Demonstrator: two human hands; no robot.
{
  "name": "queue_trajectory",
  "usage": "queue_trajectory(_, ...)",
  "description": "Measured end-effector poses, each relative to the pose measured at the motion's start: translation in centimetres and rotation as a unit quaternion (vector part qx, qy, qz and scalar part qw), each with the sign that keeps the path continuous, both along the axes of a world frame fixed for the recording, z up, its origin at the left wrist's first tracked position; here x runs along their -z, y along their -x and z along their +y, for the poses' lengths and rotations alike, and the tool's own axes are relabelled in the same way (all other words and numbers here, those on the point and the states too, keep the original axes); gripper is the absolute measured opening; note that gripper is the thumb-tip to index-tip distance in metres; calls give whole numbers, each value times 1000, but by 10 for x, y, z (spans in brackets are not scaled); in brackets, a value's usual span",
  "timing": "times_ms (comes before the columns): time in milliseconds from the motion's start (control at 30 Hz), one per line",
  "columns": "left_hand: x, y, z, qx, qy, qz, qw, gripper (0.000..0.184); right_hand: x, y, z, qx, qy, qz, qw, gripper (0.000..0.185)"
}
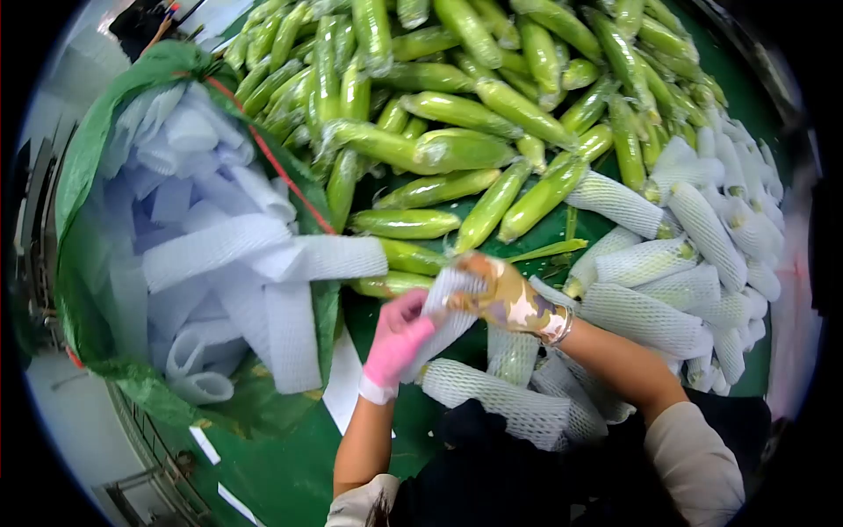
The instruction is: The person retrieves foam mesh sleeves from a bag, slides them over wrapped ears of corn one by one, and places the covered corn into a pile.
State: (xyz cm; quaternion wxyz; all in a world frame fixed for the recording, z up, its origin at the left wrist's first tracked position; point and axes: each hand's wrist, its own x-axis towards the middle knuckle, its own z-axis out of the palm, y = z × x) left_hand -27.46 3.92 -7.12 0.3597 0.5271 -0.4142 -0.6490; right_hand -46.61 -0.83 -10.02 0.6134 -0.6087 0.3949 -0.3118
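Observation:
My left hand (399, 342), in a pink glove, is closed on a white foam net sleeve (450, 307) in front of my body. On the right, my right hand (505, 294), in a camouflage-patterned glove, is closed at the upper end of the same sleeve. Whether anything is inside the sleeve is unclear. Just beyond my hands lie green corn cobs in clear film (408, 223). Several cobs in white net sleeves (496, 400) rest below and beside my right forearm.
A green sack (83, 220) full of loose white foam sleeves (211, 255) stands at the left. Film-wrapped cobs are heaped at the back, and netted cobs (641, 312) are piled at the right. White strips lie on the green surface (281, 474). A person's hand (160, 33) shows at top left.

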Motion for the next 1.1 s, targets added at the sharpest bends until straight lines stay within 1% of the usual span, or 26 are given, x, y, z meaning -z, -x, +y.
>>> queue_trajectory(33,10,6,-18,-16,16,27,999,26,3,8,-10,89,38,-8,995,51)
queue_trajectory(67,16,17,-38,-39,-9,117,992,29,5,16,-19,176,77,-11,981,50)
queue_trajectory(100,12,29,-58,-21,1,170,985,33,10,27,-28,238,59,4,969,51)
queue_trajectory(167,29,67,-89,-17,-6,213,977,42,25,36,-39,362,-29,-205,909,44)
queue_trajectory(200,36,90,-99,7,50,203,978,43,20,41,-43,370,-67,-238,895,35)
queue_trajectory(233,45,108,-106,30,106,193,975,45,28,46,-45,313,-123,-410,848,24)
queue_trajectory(300,66,122,-119,69,102,192,974,44,65,71,-55,273,-163,-481,817,16)
queue_trajectory(367,39,151,-117,35,73,123,989,43,83,76,-59,323,-141,-463,814,19)
queue_trajectory(467,69,166,-123,-38,81,82,993,26,97,82,-62,416,-58,-329,846,24)
queue_trajectory(500,109,174,-135,-70,71,224,969,21,101,87,-66,424,-74,-347,834,26)
queue_trajectory(567,88,180,-148,-122,-21,386,914,15,109,105,-69,413,-160,-459,770,31)
queue_trajectory(600,117,190,-167,-136,33,260,955,17,113,108,-68,411,-190,-486,748,33)
queue_trajectory(633,129,198,-181,-123,144,-3,982,22,118,107,-66,413,-208,-499,733,35)
queue_trajectory(667,123,197,-183,-76,264,-152,949,23,120,102,-66,426,-221,-502,719,37)
queue_trajectory(700,119,197,-184,-28,371,-296,880,23,121,99,-62,428,-227,-501,718,39)
queue_trajectory(733,115,195,-181,30,354,-356,864,24,123,97,-58,429,-233,-499,716,41)
queue_trajectory(767,116,194,-178,86,333,-413,843,26,131,94,-54,516,-297,-373,712,44)
queue_trajectory(800,106,192,-171,98,265,-420,862,36,138,88,-52,537,-291,-310,728,42)
queue_trajectory(833,110,189,-166,125,254,-433,856,44,144,85,-48,517,-223,-230,794,40)
queue_trajectory(867,102,186,-158,161,216,-446,853,46,141,79,-40,463,-109,-57,878,38)
queue_trajectory(900,91,182,-147,196,174,-457,850,48,137,78,-33,391,-14,133,911,36)
queue_trajectory(933,95,178,-142,175,159,-459,857,53,131,80,-30,322,31,231,918,34)
queue_trajectory(967,107,169,-140,172,161,-462,855,53,125,83,-29,270,19,235,934,32)
queue_trajectory(1000,124,157,-138,176,104,-373,905,54,151,85,-18,314,-32,35,948,29)
queue_trajectory(1033,135,151,-130,179,42,-275,944,55,173,91,-5,343,-86,-162,921,26)
queue_trajectory(1100,94,131,-93,90,-119,-11,989,53,130,79,20,433,-92,-260,858,19)
